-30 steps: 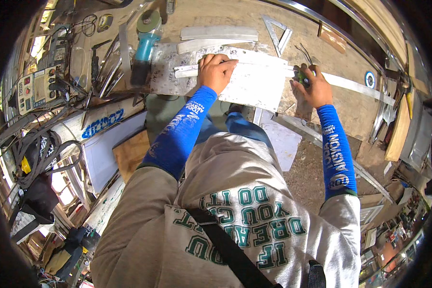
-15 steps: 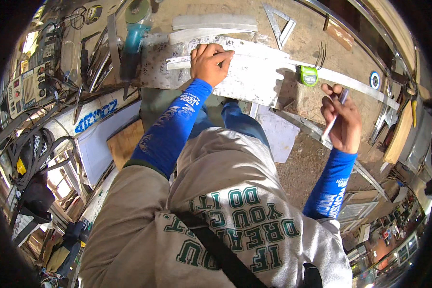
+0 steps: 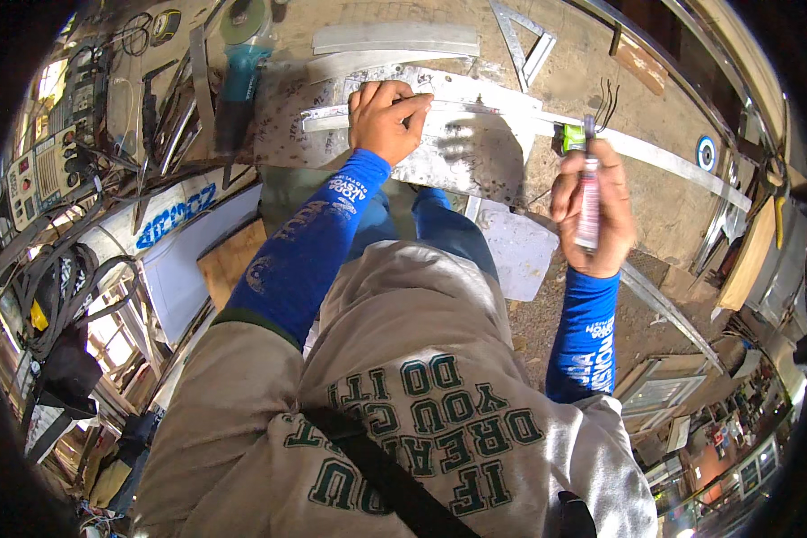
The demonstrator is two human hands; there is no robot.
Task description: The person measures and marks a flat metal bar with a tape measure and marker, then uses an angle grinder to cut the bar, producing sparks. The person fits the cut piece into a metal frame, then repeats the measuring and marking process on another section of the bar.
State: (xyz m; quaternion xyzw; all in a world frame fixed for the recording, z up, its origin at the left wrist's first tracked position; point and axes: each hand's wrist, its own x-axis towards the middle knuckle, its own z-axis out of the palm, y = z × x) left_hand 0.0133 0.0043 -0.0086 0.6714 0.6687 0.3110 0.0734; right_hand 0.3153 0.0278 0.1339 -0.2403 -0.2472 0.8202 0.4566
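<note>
My left hand [image 3: 386,121] presses down on a long pale metal strip [image 3: 327,117], thumb and fingers closed over it near its left end. Under the strip lies a flat grey metal plate [image 3: 403,170] with dark spots and scribbled marks. My right hand [image 3: 605,211] is raised right of the plate, gripping a marker pen [image 3: 589,202] that stands roughly upright in the view; the hand is slightly blurred. Just beyond the pen is a green tape measure [image 3: 571,136], partly covered by the pen and fingers. The strip runs past it toward the right.
An angle grinder [image 3: 243,72] lies at the left of the bench, beside several metal pieces. Flat metal strips [image 3: 394,39] and a triangular square [image 3: 533,58] lie at the back. A welding machine [image 3: 45,170] and coiled cables [image 3: 58,278] are at far left.
My right hand has moved left with the marker pen, which has turned more upright and now partly covers the tape measure. My left hand stays on the strip.
</note>
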